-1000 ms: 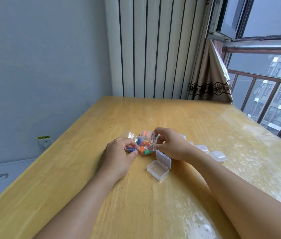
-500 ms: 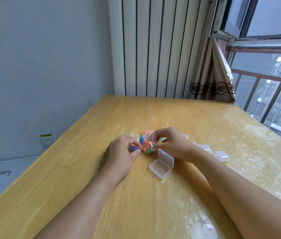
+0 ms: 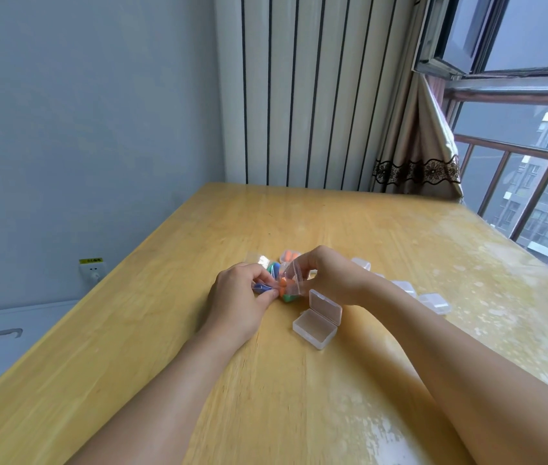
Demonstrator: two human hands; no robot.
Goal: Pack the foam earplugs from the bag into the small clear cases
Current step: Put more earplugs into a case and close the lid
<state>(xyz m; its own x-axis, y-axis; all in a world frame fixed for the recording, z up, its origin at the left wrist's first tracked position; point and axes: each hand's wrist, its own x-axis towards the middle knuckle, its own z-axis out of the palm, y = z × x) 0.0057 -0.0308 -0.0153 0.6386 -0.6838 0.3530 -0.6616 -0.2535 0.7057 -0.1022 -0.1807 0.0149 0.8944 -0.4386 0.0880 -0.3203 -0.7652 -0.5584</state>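
Earplugs point(image 3: 282, 286) sit in a thin clear bag point(image 3: 290, 280) on the desk point(image 3: 299, 397), pinched by left hand point(image 3: 239, 297) and right hand point(image 3: 329, 273); light, squashy foam, probably best pinched mid-body; open case point(image 3: 315, 325) lies just beside

Home room, wooden table point(image 3: 333, 414), curtain point(image 3: 413, 156), apartment-block window point(image 3: 517, 182)

Earplugs point(image 3: 284, 286) in bag point(image 3: 291, 278): orange, blue, green. Bag, open case point(image 3: 316, 325) beside it: clear. Table point(image 3: 299, 397): yellow wood grain. Curtain point(image 3: 417, 156) beyond table: beige, black floral lace band.
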